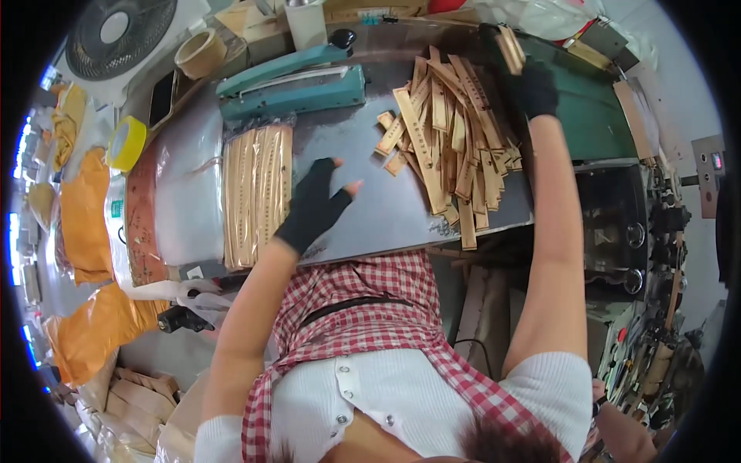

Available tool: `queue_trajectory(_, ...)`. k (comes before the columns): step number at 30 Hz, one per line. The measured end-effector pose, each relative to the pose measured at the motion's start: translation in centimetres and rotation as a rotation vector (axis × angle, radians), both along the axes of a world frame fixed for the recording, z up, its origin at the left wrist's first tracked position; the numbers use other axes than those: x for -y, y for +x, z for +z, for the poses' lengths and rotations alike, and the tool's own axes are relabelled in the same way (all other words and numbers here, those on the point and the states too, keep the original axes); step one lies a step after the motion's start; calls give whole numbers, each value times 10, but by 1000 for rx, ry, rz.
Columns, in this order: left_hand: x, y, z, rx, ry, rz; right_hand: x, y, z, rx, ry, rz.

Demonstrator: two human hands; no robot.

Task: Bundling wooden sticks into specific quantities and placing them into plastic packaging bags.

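Observation:
My left hand (315,202), in a black fingerless glove, is open with thumb and finger apart. It is beside a clear plastic pack of flat wooden strips (255,193) lying side by side. My right hand (532,86), also gloved, is raised at the far right of the table, closed around a small bunch of wooden strips (510,49); its fingers are partly hidden. Between my hands, to the right, lies a loose heap of printed wooden strips (444,127), crossing at many angles. One end sticks out over the near table edge.
Behind the pack is a teal hand sealer (297,91). Clear plastic bags (187,197) lie left of the pack. Yellow tape (126,144), a phone (162,99), a brown tape roll (201,52) and a fan (116,31) are at the far left. A green surface (590,116) adjoins my right arm.

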State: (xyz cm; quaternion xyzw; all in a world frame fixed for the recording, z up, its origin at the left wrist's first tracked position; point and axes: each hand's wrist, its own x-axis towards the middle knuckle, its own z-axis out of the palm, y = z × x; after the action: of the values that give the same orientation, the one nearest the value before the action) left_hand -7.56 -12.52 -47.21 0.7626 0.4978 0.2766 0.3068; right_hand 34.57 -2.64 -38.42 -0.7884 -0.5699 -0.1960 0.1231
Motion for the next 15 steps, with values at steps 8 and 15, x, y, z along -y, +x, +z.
queue_trajectory(8, -113, 125, -5, 94, -601, -147, 15, -43, -88, -254, -202, 12)
queue_trajectory(15, -125, 203, 8, 574, -909, -37, 34, -49, -114, -962, -358, 7)
